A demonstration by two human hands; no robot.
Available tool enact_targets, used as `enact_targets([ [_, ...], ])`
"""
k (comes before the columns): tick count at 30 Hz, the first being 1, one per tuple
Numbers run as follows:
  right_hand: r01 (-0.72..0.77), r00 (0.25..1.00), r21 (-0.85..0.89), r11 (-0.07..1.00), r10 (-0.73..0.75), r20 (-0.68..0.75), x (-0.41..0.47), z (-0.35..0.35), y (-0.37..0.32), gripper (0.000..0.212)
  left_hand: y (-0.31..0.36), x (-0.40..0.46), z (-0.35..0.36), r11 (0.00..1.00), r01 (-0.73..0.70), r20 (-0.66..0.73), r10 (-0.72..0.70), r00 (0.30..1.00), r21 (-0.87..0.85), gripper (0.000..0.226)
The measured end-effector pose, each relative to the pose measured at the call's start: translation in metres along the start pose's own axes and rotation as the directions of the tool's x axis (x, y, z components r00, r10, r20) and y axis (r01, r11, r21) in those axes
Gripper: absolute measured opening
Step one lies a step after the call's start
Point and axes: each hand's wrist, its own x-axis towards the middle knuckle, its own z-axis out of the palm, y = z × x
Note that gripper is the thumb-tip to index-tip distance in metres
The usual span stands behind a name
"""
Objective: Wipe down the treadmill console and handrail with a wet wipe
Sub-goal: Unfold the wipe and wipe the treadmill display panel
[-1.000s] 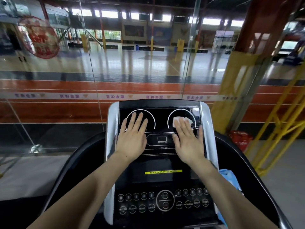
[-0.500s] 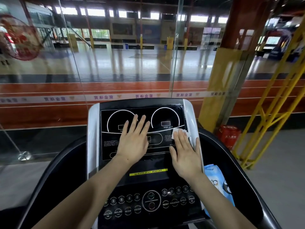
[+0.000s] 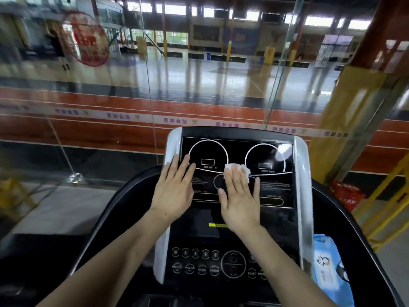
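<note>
On one console, two flat hands, left hand, right hand, one wipe

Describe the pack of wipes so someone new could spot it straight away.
Find the treadmill console, the black panel with silver sides. Just past its right silver edge, low down, sits the wipes pack. It is the only soft, light blue thing there, with a small cartoon figure printed on it.
</note>
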Motion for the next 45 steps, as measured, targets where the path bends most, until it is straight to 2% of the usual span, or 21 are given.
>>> enact_targets([
  [5, 0.105, 0.994, -0.005, 0.994, -0.105, -0.005, 0.014, 0.008, -0.041, 0.064, -0.037, -0.02, -0.003, 0.998, 0.063, 0.001, -0.063, 0.998, 0.019, 0.063],
  [13, 0.283, 0.958, -0.005, 0.959, -0.283, 0.045, 0.033, 0.01, -0.083, 0.061, -0.055, -0.027, -0.01, 0.996, 0.045, 0.022, -0.047, 0.999, 0.076, 0.066],
  [24, 0.518, 0.855, -0.108, 0.849, -0.513, 0.067, 0.02, 0.004, -0.035, 0.058, -0.039, -0.026, -0.006, 0.993, 0.078, 0.06, -0.084, 0.995, 0.088, 0.062],
  [31, 0.437, 0.899, -0.128, 0.89, -0.436, 0.039, 0.004, -0.007, 0.026, 0.059, 0.016, -0.01, -0.002, 0.998, 0.045, 0.033, -0.046, 0.998, 0.031, 0.063],
  [41, 0.225, 0.974, -0.159, 0.961, -0.228, 0.0, -0.026, -0.035, 0.146, 0.064, 0.12, 0.027, 0.006, 0.999, -0.037, 0.042, 0.038, 0.998, -0.037, 0.062],
  [45, 0.175, 0.983, -0.16, 0.971, -0.181, -0.02, -0.032, -0.038, 0.17, 0.065, 0.156, 0.033, 0.008, 0.997, -0.065, 0.06, 0.068, 0.996, -0.048, 0.063],
])
